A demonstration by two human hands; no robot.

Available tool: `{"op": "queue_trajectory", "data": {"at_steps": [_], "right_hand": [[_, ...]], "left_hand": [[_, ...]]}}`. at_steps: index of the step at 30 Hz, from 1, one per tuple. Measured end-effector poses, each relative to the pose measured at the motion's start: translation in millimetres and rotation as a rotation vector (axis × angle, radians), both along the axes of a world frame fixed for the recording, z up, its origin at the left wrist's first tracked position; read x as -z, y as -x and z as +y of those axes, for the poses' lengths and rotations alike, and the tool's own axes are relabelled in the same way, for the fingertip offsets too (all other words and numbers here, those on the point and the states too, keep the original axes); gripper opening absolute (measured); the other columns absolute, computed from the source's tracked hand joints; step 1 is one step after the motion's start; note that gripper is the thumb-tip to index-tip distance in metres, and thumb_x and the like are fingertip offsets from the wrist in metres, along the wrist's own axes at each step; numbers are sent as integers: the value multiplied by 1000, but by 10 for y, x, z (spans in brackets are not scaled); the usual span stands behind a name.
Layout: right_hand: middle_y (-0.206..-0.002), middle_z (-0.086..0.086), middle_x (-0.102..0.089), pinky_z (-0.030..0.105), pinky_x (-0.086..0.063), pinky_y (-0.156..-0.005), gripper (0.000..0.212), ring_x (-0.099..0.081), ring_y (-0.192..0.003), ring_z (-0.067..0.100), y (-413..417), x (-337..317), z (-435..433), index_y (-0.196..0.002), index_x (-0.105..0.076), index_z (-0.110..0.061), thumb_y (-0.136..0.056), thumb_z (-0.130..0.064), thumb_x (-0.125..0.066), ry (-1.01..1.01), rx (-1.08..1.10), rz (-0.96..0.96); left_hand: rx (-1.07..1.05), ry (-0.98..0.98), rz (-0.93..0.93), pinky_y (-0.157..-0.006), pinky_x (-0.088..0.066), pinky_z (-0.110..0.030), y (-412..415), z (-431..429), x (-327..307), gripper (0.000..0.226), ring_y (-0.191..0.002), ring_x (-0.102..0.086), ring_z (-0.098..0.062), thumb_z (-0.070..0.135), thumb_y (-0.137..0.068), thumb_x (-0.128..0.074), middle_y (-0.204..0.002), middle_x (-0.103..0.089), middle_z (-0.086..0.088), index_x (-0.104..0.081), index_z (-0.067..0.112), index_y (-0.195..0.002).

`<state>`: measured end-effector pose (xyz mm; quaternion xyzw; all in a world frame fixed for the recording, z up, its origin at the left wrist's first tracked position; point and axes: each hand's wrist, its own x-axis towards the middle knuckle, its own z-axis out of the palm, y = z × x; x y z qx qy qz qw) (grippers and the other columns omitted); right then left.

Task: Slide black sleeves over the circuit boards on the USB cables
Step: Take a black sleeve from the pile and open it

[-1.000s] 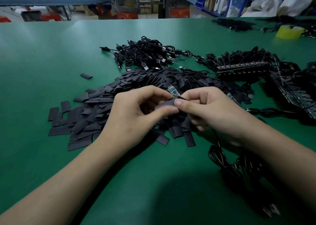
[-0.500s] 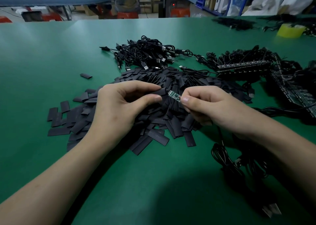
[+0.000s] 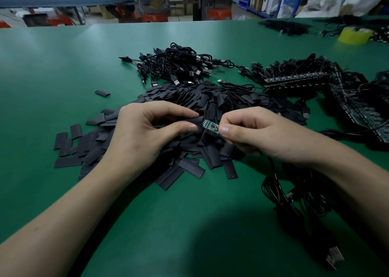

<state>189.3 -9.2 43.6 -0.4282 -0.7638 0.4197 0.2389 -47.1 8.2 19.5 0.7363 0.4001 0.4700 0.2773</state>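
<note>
presently, left hand (image 3: 145, 129): thumb and forefinger pinch 1 black sleeve (image 3: 199, 120)
right hand (image 3: 259, 133): thumb and forefinger pinch the circuit board (image 3: 210, 126) at its cable end
board position: bare, tip just beside the sleeve mouth, above the sleeve pile (image 3: 189, 165)

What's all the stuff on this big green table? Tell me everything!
table: one, green, under everything
loose sleeves: a big pile, black, middle of the table
stray sleeve: one, black, alone left of the pile, further back
USB cables: a tangled heap, black, behind the pile
cable bundle: one, black, near right, under the right forearm
board panels: several, black, far right
roll: one, yellow, far right corner
held sleeve: one, black, pinched in the left grip
circuit board: one, green, pinched in the right grip, beside the held sleeve
left grip: one, bare hand, above the pile
right grip: one, bare hand, above the pile
</note>
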Motion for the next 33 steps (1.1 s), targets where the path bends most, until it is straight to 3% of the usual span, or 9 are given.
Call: {"op": "queue_trajectory", "data": {"at_steps": [10, 15, 18, 22, 26, 31, 33], "right_hand": [[-59, -2, -45, 35, -32, -55, 32, -39, -55, 18, -54, -34, 16, -72, -59, -21, -102, -34, -55, 37, 20, -193], [-54, -11, -44, 17, -30, -48, 30, -36, -49, 4, -55, -17, 30, -75, -60, -19, -101, -34, -55, 13, -21, -271], [-57, -13, -48, 17, -34, -51, 30, -39, -51, 3, -56, -23, 24, -75, -61, -24, -99, -40, -54, -88, -40, -363], [-53, -13, -45, 14, -30, -47, 31, -36, -47, 3, -70, -3, 38, -74, -61, -22, -102, -32, -56, 7, -46, -252], [-53, -8, -42, 20, -30, -45, 32, -36, -48, 12, -80, 19, 49, -72, -60, -22, -103, -30, -56, 101, -56, -146], [-54, -11, -49, 16, -31, -49, 28, -39, -49, 3, -37, 78, 48, -79, -66, -21, -102, -34, -58, -9, -49, -206], [-61, -5, -57, 23, -35, -56, 16, -44, -55, 5, -23, 86, 55, -86, -68, -24, -97, -34, -64, -108, 7, -153]], "left_hand": [[116, -9, 208, -75, -52, -15, 71, 45, 13, 25, -80, -71, -2, 33, -74, -83, -88, -78, 14, -81, 29, -98], [113, -5, 267, -79, -56, -22, 75, 42, 35, 27, -82, -73, -4, 38, -73, -83, -86, -78, 14, -82, 28, -98], [91, 33, 251, -78, -56, -21, 53, 26, 45, 27, -79, -72, -1, 41, -71, -82, -83, -78, 17, -81, 32, -96], [114, -59, 314, -79, -56, -27, 19, 3, 14, 28, -81, -72, -6, 40, -73, -83, -86, -78, 13, -82, 29, -99], [129, -141, 327, -79, -56, -25, -7, -26, 3, 28, -83, -72, -5, 36, -77, -83, -90, -78, 13, -82, 23, -102], [161, -178, 343, -80, -51, -18, -53, -28, 41, 26, -87, -70, 0, 33, -81, -81, -93, -76, 12, -81, 20, -104], [133, -178, 310, -80, -51, -19, -51, -16, 54, 24, -86, -71, -3, 32, -82, -81, -92, -76, 12, -81, 20, -103]]}}
